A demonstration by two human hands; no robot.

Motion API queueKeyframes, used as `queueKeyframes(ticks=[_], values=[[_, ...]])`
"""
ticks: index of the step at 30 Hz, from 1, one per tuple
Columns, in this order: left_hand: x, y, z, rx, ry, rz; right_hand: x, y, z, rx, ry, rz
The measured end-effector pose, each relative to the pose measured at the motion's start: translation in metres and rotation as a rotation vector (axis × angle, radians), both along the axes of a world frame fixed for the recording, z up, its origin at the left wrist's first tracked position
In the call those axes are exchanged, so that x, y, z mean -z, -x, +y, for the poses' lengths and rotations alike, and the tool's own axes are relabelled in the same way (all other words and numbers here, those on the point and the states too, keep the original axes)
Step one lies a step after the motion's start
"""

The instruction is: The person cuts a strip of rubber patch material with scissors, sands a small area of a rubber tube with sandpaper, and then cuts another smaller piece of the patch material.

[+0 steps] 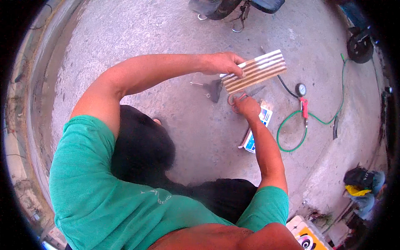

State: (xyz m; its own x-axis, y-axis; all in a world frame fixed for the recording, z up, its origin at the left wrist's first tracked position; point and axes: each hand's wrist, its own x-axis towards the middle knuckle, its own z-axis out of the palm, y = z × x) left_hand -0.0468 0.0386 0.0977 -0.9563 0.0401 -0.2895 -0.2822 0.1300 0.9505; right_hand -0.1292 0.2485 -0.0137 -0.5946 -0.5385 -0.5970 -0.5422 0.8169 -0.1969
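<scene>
My left hand (225, 64) is closed on the left end of a flat sheet of brown tire plug strips (256, 75), thumb on top. The strips run in parallel rows with pale bands between them, and glare whitens the upper part. Just below the sheet, my right hand (246, 106) grips scissors (254, 92) by their reddish handles. The blades point up and right, close under the sheet's lower edge; whether they touch it I cannot tell. A white and blue box (251, 141) lies on the ground, partly hidden by my right hand and forearm.
A dark-handled tool with a metal shank (214, 89) lies by the sheet's left end. To the right are a red tire inflator with a gauge (303, 104) and its looping green hose (281, 129). A wheel (359, 46) stands far right; a bag (360, 179) sits nearer.
</scene>
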Motion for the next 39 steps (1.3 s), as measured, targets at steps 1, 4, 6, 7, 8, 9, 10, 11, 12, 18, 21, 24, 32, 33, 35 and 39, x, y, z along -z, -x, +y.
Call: queueKeyframes(ticks=[1, 4, 6, 7, 8, 9, 10, 11, 12, 18, 21, 24, 32, 33, 35, 39], values=[[-0.004, -0.001, -0.001, 0.022, -0.002, -0.005, 0.001, 0.0, -0.001, 0.029, 0.018, -0.008], [-0.007, -0.002, -0.005, 0.073, -0.009, -0.007, 0.018, 0.004, 0.004, 0.074, 0.042, -0.005], [-0.006, -0.004, -0.005, 0.088, -0.008, -0.004, 0.033, 0.009, 0.009, 0.049, 0.03, 0.022], [-0.007, -0.005, -0.007, 0.108, 0.003, -0.007, 0.035, 0.011, 0.011, 0.054, 0.037, -0.001], [-0.008, -0.005, -0.009, 0.128, 0.013, -0.01, 0.037, 0.014, 0.016, 0.06, 0.044, -0.023], [-0.008, -0.009, -0.01, 0.14, 0.025, -0.017, 0.038, 0.014, 0.019, 0.058, 0.052, -0.05], [-0.007, -0.01, -0.012, 0.145, 0.064, -0.013, 0.037, 0.018, 0.024, 0.035, 0.079, -0.087], [-0.005, -0.009, -0.015, 0.151, 0.103, -0.01, 0.035, 0.022, 0.031, 0.012, 0.106, -0.124], [-0.004, -0.01, -0.019, 0.151, 0.142, -0.009, 0.033, 0.023, 0.037, -0.015, 0.132, -0.163], [-0.018, -0.016, -0.033, 0.212, 0.084, -0.109, -0.025, 0.015, 0.086, 0.343, 0.521, -0.877], [-0.029, -0.011, -0.032, 0.2, 0.045, -0.083, -0.055, 0.001, 0.096, 0.405, 0.688, -1.074], [-0.03, -0.004, -0.033, 0.122, 0.077, -0.054, -0.066, -0.005, 0.099, 0.389, 0.811, -1.164], [-0.048, 0.007, -0.03, 0.126, 0.216, 0.095, -0.105, -0.022, 0.098, 0.278, 0.763, -0.864], [-0.046, 0.007, -0.031, 0.13, 0.208, 0.099, -0.099, -0.026, 0.096, 0.28, 0.816, -0.909], [-0.043, 0.009, -0.033, 0.134, 0.193, 0.105, -0.093, -0.024, 0.095, 0.19, 0.854, -0.942], [-0.045, 0.01, -0.028, 0.129, 0.223, 0.117, -0.098, -0.025, 0.091, 0.205, 0.889, -0.878]])
